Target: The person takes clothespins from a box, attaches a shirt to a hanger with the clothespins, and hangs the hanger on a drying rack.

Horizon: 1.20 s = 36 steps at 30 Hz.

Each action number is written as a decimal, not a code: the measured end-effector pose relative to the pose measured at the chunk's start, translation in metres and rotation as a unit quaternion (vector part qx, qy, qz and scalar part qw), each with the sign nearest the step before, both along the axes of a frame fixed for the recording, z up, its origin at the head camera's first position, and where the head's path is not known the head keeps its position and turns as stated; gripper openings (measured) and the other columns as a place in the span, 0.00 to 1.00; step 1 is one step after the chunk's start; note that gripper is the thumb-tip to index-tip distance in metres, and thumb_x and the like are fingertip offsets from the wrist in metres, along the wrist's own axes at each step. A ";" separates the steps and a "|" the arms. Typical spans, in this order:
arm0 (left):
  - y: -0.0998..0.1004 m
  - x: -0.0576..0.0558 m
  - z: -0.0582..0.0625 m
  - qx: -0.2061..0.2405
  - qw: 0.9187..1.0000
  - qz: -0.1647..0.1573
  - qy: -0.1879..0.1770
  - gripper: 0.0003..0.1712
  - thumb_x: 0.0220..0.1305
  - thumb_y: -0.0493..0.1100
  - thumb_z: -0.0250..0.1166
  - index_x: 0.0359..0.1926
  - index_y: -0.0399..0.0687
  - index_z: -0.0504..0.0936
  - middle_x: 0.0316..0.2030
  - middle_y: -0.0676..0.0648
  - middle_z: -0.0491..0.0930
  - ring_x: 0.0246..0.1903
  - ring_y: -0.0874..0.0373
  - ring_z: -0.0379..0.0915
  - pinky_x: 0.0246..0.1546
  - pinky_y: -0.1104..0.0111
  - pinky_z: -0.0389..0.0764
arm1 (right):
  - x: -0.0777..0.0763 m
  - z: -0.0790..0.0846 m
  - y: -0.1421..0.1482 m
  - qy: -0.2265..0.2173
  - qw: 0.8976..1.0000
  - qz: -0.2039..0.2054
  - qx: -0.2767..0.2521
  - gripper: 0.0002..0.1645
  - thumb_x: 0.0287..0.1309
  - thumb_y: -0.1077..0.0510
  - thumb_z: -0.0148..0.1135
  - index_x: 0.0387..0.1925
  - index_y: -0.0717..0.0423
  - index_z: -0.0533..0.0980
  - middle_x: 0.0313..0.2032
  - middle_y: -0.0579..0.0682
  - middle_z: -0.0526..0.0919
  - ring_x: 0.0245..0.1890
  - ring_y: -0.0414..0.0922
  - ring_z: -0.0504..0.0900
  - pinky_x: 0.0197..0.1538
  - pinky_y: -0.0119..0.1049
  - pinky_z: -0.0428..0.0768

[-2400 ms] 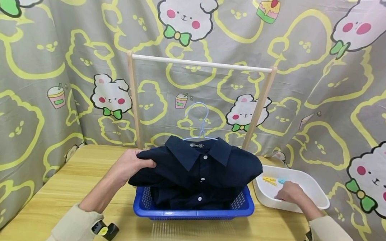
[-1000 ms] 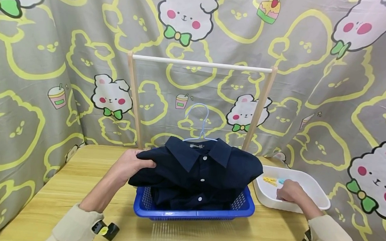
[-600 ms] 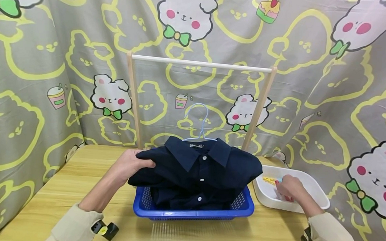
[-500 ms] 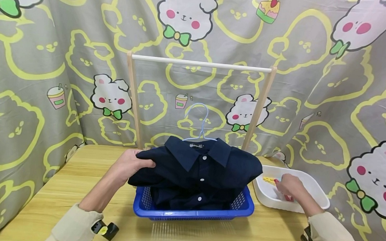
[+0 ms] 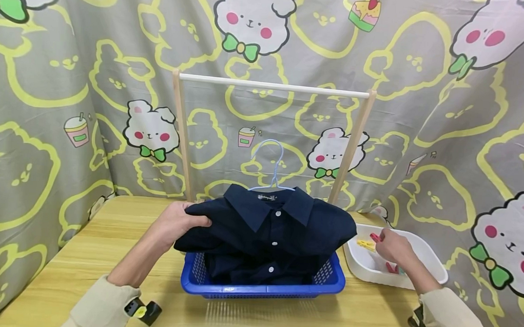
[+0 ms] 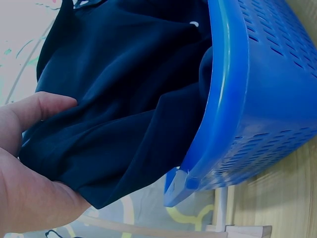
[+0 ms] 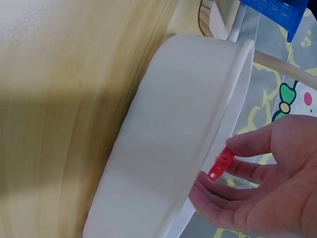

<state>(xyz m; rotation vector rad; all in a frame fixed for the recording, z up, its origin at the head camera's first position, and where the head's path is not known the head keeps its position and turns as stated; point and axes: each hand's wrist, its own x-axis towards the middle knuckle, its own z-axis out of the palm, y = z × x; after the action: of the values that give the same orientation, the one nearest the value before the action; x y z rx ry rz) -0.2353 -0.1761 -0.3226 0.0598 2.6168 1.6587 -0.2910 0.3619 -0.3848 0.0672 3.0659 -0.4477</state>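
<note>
A dark navy button shirt (image 5: 259, 231) on a pale blue wire hanger (image 5: 276, 169) lies bunched in and over a blue plastic basket (image 5: 262, 291). My left hand (image 5: 171, 225) grips the shirt's shoulder on the left, thumb on top of the cloth; the left wrist view shows the fabric (image 6: 114, 114) between thumb and fingers. Over the white tray (image 5: 429, 256) at the right, my right hand (image 5: 394, 247) pinches a red clothespin (image 7: 222, 163) between thumb and fingers. Yellow clothespins (image 5: 366, 244) and another red clothespin (image 5: 391, 268) lie in the tray.
Behind the basket stands a rack with wooden posts (image 5: 352, 148) and a white crossbar (image 5: 274, 86). A patterned curtain (image 5: 259, 31) hangs behind and at both sides of the wooden table (image 5: 123, 225).
My right hand has risen slightly from the tray bottom with a red clothespin in its fingers, uncovering another red one below. My left hand and the shirt have stayed put.
</note>
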 end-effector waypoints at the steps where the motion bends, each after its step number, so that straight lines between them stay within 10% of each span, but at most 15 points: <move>1: 0.000 0.000 0.000 -0.001 1.000 0.001 0.000 0.18 0.53 0.45 0.75 0.20 0.50 0.72 0.26 0.53 0.77 0.35 0.52 0.74 0.41 0.63 0.74 | 0.000 0.001 0.000 0.006 1.000 0.000 0.001 0.17 0.53 0.63 0.52 0.42 0.73 0.72 0.34 0.64 0.78 0.33 0.56 0.75 0.34 0.44 0.73; 15: 0.001 0.000 0.001 -0.002 1.000 0.001 0.005 0.20 0.53 0.45 0.75 0.20 0.50 0.70 0.25 0.53 0.75 0.34 0.52 0.74 0.40 0.63 0.74 | -0.001 0.007 -0.007 0.139 0.990 -0.009 -0.019 0.23 0.71 0.57 0.49 0.53 0.74 0.76 0.48 0.74 0.81 0.48 0.75 0.77 0.48 0.63 0.75; 24: 0.001 0.001 0.002 0.006 1.000 0.000 0.004 0.20 0.53 0.44 0.75 0.19 0.50 0.69 0.24 0.54 0.74 0.33 0.53 0.73 0.39 0.63 0.74 | 0.003 0.021 -0.016 0.172 0.983 -0.039 -0.047 0.24 0.72 0.50 0.55 0.40 0.72 0.72 0.29 0.64 0.77 0.34 0.62 0.76 0.35 0.50 0.73; 36: 0.000 0.001 0.002 0.005 1.000 0.001 -0.001 0.20 0.53 0.44 0.75 0.19 0.50 0.70 0.24 0.54 0.74 0.33 0.53 0.73 0.39 0.64 0.74 | 0.007 0.046 -0.042 0.247 0.965 -0.012 -0.082 0.23 0.73 0.50 0.56 0.46 0.69 0.78 0.38 0.69 0.84 0.38 0.64 0.81 0.40 0.53 0.73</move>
<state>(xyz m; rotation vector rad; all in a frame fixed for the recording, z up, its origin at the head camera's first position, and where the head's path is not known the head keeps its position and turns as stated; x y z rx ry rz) -0.2341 -0.1763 -0.3205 0.0545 2.6087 1.6707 -0.2844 0.3200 -0.3390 -0.0183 3.4952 -0.8339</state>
